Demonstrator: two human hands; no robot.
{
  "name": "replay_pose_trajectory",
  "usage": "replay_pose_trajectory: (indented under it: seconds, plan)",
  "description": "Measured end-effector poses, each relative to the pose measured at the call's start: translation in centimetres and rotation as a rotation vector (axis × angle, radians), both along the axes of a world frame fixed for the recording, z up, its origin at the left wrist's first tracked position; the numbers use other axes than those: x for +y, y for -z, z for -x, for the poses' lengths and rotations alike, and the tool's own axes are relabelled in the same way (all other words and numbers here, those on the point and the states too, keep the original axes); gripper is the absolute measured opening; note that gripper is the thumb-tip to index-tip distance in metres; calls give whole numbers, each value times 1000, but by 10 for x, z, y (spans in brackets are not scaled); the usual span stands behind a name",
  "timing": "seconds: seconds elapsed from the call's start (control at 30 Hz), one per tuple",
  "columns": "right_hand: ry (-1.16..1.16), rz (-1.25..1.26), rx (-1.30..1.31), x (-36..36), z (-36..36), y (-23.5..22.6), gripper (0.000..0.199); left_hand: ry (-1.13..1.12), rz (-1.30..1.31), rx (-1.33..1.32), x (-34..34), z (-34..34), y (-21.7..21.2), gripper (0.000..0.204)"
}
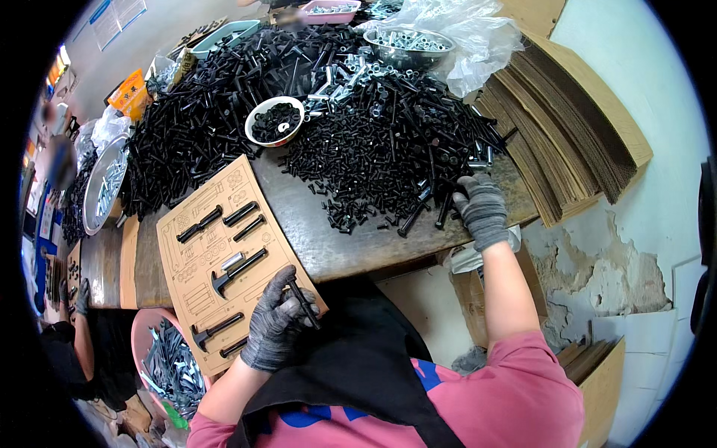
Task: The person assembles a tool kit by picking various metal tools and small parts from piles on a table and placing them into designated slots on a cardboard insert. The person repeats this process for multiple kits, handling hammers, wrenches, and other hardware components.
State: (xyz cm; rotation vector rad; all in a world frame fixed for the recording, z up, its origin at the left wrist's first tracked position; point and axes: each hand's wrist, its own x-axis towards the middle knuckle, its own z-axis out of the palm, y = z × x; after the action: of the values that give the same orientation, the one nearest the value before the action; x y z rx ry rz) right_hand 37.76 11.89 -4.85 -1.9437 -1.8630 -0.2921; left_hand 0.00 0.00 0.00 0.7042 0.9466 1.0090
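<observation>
My left hand point(275, 328), in a grey knit glove, is closed round a black bolt point(302, 302) above the lower right edge of a printed cardboard sheet point(175, 246). Several black bolts lie on the sheet's drawn outlines, among them a T-headed bolt point(239, 273) beside a silver sleeve point(233, 261). My right hand point(484, 210), gloved alike, reaches to the right front edge of the black bolt pile point(388, 142). Its thumb and fingers look apart, next to a long black bolt point(446, 211); the fingertips are partly hidden.
A white bowl point(250, 127) of small black parts stands amid the heaps. Behind are a metal bowl point(411, 58) of silver parts and clear plastic point(478, 37). Cardboard sheets point(567, 127) are stacked right. A pink basin point(142, 336) sits lower left; another person's gloved hand point(82, 295) shows far left.
</observation>
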Motion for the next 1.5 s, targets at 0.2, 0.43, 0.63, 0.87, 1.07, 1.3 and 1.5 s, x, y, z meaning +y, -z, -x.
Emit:
replay_pose_trajectory:
  seconds: [0.2, 0.43, 0.63, 0.87, 1.07, 1.3, 1.5]
  plan:
    - [-52, -23, -159, 6, 10, -10, 27, -24, -84, 64, 5, 2, -1, 75]
    - [-485, 224, 1098, -48, 113, -72, 16, -22, -141, 105, 20, 8, -5, 65]
    - [-804, 777, 901, -70, 198, -63, 25, 4, -198, 127, 19, 20, -19, 57]
    - [-791, 1142, 1249, -69, 224, -71, 20, 28, -207, 210, 11, 38, -20, 54]
    - [-854, 1232, 1342, -68, 230, -72, 29, 8, -216, 203, 9, 44, -17, 53]
    - [-891, 1262, 1329, -66, 236, -72, 21, -10, -253, 211, 7, 48, -16, 56]
    - [-857, 1226, 1330, -67, 242, -70, 20, 2, -291, 275, 8, 54, -14, 54]
